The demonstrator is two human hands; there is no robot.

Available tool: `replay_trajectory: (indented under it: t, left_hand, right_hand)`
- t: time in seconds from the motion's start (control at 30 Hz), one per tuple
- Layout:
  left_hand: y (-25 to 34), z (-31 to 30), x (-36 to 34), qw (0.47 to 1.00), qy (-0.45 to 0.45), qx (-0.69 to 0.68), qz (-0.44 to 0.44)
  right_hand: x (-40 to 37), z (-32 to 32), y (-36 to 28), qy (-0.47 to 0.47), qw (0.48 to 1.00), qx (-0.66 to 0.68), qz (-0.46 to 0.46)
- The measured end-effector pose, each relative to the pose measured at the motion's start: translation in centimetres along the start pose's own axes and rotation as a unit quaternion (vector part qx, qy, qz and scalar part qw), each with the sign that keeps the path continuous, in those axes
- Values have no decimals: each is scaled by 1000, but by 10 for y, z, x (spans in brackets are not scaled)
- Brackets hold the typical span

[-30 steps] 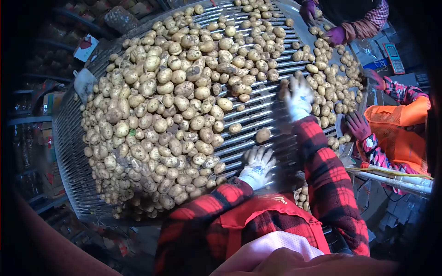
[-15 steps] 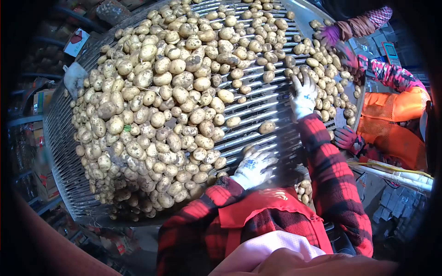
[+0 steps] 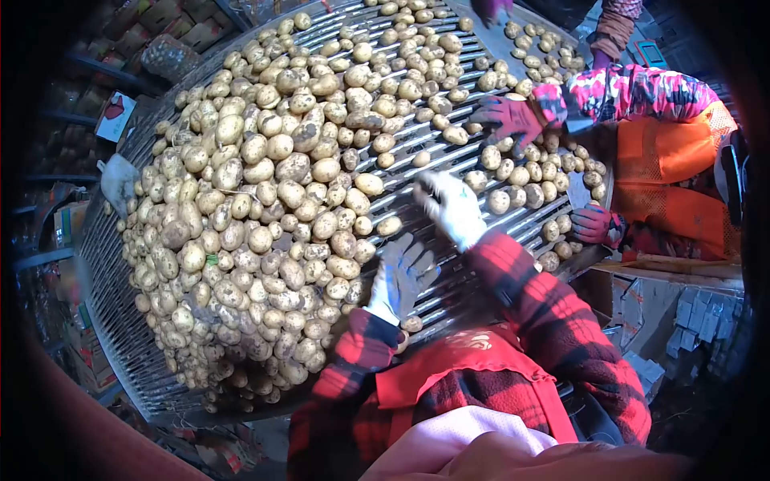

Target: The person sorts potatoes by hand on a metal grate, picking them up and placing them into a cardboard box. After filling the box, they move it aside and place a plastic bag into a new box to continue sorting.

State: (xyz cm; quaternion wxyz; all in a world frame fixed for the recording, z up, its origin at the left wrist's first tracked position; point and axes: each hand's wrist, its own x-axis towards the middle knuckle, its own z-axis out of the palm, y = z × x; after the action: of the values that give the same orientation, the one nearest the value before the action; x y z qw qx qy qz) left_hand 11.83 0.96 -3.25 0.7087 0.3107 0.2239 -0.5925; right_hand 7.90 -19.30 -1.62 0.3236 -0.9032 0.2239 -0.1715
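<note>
A big heap of soil-marked potatoes [image 3: 273, 192] lies on a slatted metal rack [image 3: 449, 280]. My left hand [image 3: 401, 276], in a white and grey work glove, is open with its fingers spread, at the heap's right edge. Its grey palm side faces partly up, and no potato shows in it. Farther right, my right hand [image 3: 453, 210], gloved alike, hovers over the bars with loosely bent fingers apart. Nothing is visible in its grasp. One loose potato [image 3: 389, 226] lies on the slats between the heap and this hand.
A co-worker's pink-gloved hand [image 3: 513, 119] reaches over potatoes on the right; that person's other gloved hand [image 3: 597, 224] is at the rack's edge. Another person's sleeve [image 3: 618, 28] shows at upper right. Left of the heap stands a pale plastic piece [image 3: 120, 184].
My right hand has swung left and its fingers have bent. My left hand has moved left and turned its palm side up. The co-worker's pink-gloved hand has reached farther left over the rack.
</note>
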Motion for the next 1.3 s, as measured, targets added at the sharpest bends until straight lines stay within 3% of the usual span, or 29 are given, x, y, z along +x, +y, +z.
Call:
replay_trajectory:
  t: [0.07,0.1,0.13,0.17,0.2,0.23,0.3,0.37,0.4,0.43,0.47,0.5,0.53,0.57,0.6,0.67,0.7,0.83,0.87,0.97,1.1,1.13,1.2,1.27,1.3]
  left_hand:
    - [3,-5,12,994,-60,-92,-29]
    - [-3,-24,29,979,-197,23,41]
    - [-5,-26,30,979,-198,22,40]
    - [-7,-27,28,996,-84,-33,20]
    - [-7,-28,27,996,32,-87,-1]
    - [2,-12,12,999,29,-40,-6]
    - [1,-16,10,1000,13,-5,-4]
    - [3,-27,5,999,-5,-14,-40]
    - [1,-37,4,999,-2,-12,-39]
    - [-1,-47,3,926,12,364,103]
    - [1,-51,4,697,23,680,227]
    - [8,-45,4,694,23,683,227]
    - [11,-39,5,850,30,494,179]
    - [12,-29,5,954,36,272,118]
    - [12,-22,7,997,41,32,49]
    - [16,-18,11,996,31,48,64]
    - [17,-22,14,997,25,40,60]
    - [11,-20,19,996,53,53,52]
    - [8,-22,21,996,53,55,49]
    - [3,-16,24,997,32,62,37]
    - [6,-12,19,991,29,126,27]
    - [8,-9,18,992,30,122,29]
    - [11,-5,15,993,64,95,6]
    - [6,-19,24,993,46,105,8]
    - [4,-24,25,990,16,138,6]
  right_hand:
    - [-19,-23,-24,-225,965,135,5]
    - [-10,-43,-43,-321,916,208,118]
    - [-2,-56,-57,-409,840,275,226]
    - [-6,-31,-20,-246,958,149,1]
    - [7,-20,-10,-111,990,55,-60]
    - [35,-24,-15,-93,993,60,-36]
    - [86,3,2,25,994,-13,-103]
    - [145,32,15,30,990,-82,-110]
    - [168,29,1,-57,993,-94,-30]
    - [177,40,-3,-94,988,-125,8]
    - [184,52,-5,-128,979,-154,46]
    - [179,65,-6,-87,979,-182,30]
    - [165,77,-6,-47,976,-211,15]
    - [148,79,-3,-18,985,-173,1]
    - [125,82,9,29,990,-126,-61]
    - [76,68,14,91,980,-116,-130]
    - [51,49,14,48,982,-118,-139]
    - [-49,-8,37,-45,981,-144,-118]
    - [-62,-16,51,-20,973,-184,-137]
    - [-85,-48,91,-6,969,-242,-57]
    - [-59,-79,115,48,933,-338,112]
    - [-44,-78,108,107,925,-354,87]
    - [-3,-70,91,102,950,-293,-29]
    - [50,-51,66,4,959,-266,-100]
    - [76,-32,66,22,952,-278,-128]
